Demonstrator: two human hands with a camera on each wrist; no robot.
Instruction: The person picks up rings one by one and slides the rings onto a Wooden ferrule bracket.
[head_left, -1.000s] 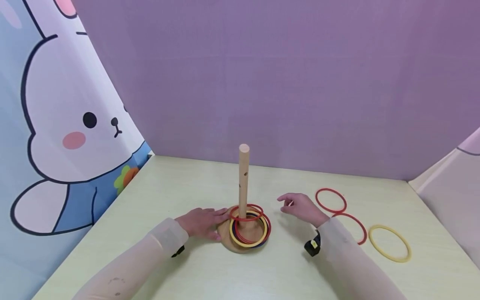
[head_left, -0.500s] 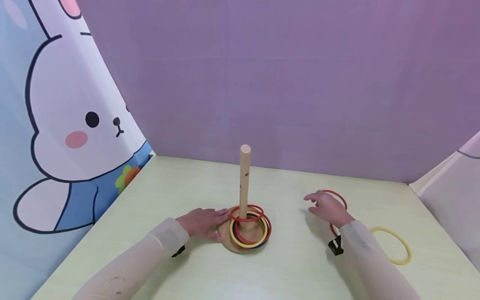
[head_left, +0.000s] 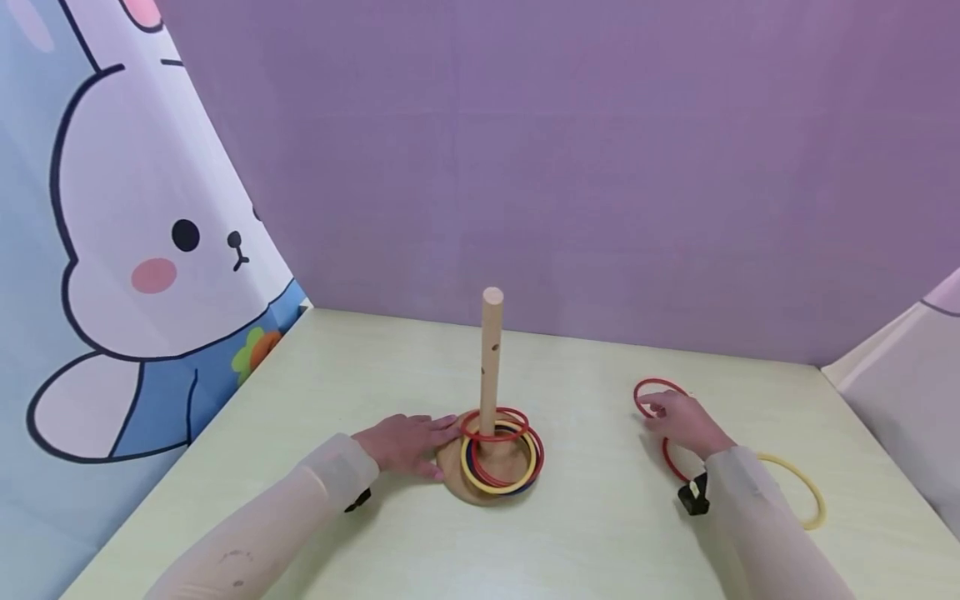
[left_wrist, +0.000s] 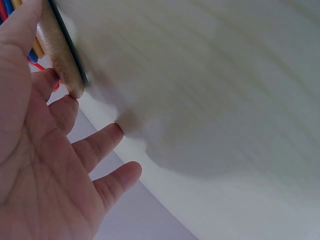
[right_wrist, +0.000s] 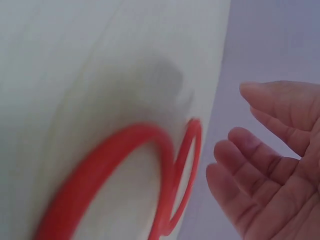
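Observation:
A wooden peg (head_left: 491,358) stands upright on a round wooden base (head_left: 452,482) in the middle of the table. Several red, yellow and blue rings lie around its foot; the top red ring (head_left: 487,439) sits tilted. My left hand (head_left: 405,446) rests against the base's left edge, fingers spread. On the right, my right hand (head_left: 686,421) hovers above the table with loosely bent fingers, holding nothing. Beneath it are a far red ring (head_left: 651,382) and a nearer red ring (head_left: 672,467), both partly hidden. In the right wrist view the fingers are apart from both rings.
A yellow ring (head_left: 819,500) lies on the pale table (head_left: 585,533), partly covered by the right sleeve. A purple curtain (head_left: 570,167) rises behind the table. Cloth with a rabbit picture (head_left: 112,233) hangs at the left.
My right hand has moved to the right, away from the peg, and is now over the red rings. The left hand and the rings have stayed in place.

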